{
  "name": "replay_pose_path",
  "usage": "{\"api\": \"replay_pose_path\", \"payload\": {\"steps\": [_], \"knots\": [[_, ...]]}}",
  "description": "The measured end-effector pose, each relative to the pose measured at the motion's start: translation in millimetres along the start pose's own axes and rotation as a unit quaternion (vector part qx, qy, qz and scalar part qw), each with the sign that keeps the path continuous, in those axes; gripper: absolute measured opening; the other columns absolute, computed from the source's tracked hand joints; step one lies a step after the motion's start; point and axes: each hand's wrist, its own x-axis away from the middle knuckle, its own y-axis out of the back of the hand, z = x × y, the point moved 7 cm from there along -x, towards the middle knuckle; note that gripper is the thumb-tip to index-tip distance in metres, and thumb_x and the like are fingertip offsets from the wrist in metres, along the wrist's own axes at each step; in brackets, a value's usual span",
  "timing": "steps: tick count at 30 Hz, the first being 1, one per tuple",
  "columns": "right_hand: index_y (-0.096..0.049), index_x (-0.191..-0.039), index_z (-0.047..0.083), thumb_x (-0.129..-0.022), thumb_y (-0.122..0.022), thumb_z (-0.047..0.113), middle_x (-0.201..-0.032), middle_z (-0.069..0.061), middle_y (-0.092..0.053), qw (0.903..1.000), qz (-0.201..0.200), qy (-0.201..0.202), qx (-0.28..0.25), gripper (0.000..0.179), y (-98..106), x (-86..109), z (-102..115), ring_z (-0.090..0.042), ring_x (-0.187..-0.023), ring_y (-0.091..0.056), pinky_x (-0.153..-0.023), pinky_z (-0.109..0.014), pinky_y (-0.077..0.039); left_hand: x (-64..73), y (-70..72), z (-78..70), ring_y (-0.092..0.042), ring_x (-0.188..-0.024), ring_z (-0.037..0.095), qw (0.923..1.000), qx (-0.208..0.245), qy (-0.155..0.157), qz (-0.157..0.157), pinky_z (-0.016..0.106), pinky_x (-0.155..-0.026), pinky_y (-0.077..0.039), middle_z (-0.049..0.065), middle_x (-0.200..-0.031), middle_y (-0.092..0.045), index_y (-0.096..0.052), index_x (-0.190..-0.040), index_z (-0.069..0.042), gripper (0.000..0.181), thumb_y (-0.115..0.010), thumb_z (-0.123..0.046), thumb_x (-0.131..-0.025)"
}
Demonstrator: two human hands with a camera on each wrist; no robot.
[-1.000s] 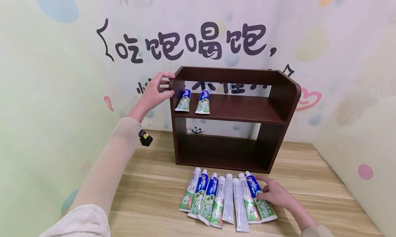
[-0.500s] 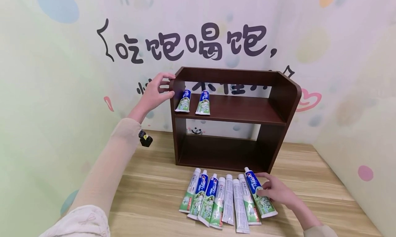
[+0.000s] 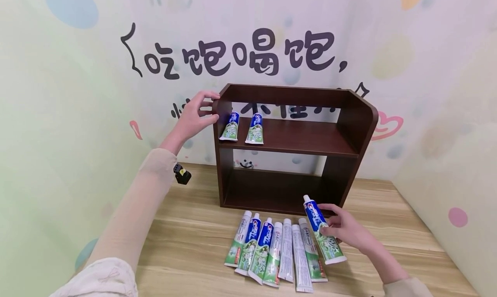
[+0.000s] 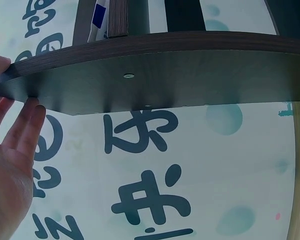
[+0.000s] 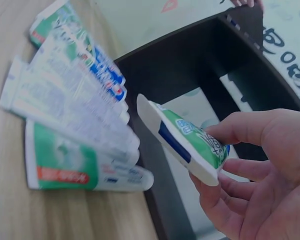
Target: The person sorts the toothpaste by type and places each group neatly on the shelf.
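My right hand [image 3: 345, 230] pinches a blue-and-green toothpaste tube [image 3: 315, 217] between thumb and fingers, cap pointing up and away. In the right wrist view the held tube [image 5: 192, 137] shows its flat crimped end, raised beside the other tubes. With thumb on one face and fingers on the other, my left hand [image 3: 194, 116] grips the upper left side panel [image 4: 155, 75] of a dark brown two-tier shelf [image 3: 303, 135]. Two similar toothpaste tubes, one at the far left [image 3: 231, 126] and one beside it [image 3: 255, 129], lie on the upper tier, crimped ends toward me.
Several toothpaste tubes [image 3: 276, 254], some blue-and-green and some white-and-green, lie side by side on the wooden table [image 3: 186, 236] in front of the shelf. A small black object [image 3: 182, 174] stands left of the shelf. A printed wall [image 3: 248, 25] rises close behind.
My right hand has lifted the rightmost toothpaste tube from the row and moved it up toward the shelf. The left hand stays on the side panel.
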Motion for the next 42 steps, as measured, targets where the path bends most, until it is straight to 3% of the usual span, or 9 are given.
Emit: {"api": "replay_pose_path", "payload": {"steps": [10,25,42], "knots": [[-0.032,-0.149,0.004,-0.088,-0.072,0.013,-0.097,-0.017,-0.066,0.9994,-0.003,0.034,0.003,0.074,4,1.2,29,-0.022,-0.083,-0.063,-0.059,-0.032,-0.059,-0.1,-0.7,-1.4,-0.057,-0.124,0.040,1.0000,0.004,-0.005,-0.002,0.054,-0.106,-0.049,0.021,-0.144,-0.049,-0.049,-0.131,0.005,0.045,-0.063,0.004,-0.088],[-0.034,-0.149,0.009,-0.087,-0.072,0.013,-0.100,-0.017,-0.065,0.9987,-0.029,0.042,-0.001,0.073,7,1.0,64,-0.022,-0.084,-0.063,-0.060,-0.031,-0.058,0.5,-0.5,3.5,-0.055,-0.126,0.040,0.9999,0.011,0.004,-0.005,0.055,-0.106,-0.048,0.020,-0.144,-0.048,-0.049,-0.132,0.003,0.046,-0.062,0.004,-0.088],[-0.034,-0.150,0.013,-0.089,-0.071,0.013,-0.109,-0.023,-0.066,0.9943,-0.064,0.078,0.034,0.070,29,-8.8,114,-0.026,-0.091,-0.065,-0.064,-0.032,-0.061,0.2,0.0,-3.5,-0.056,-0.124,0.041,0.9999,-0.014,0.001,0.005,0.054,-0.106,-0.049,0.021,-0.145,-0.049,-0.049,-0.132,0.005,0.045,-0.062,0.004,-0.089]]}}
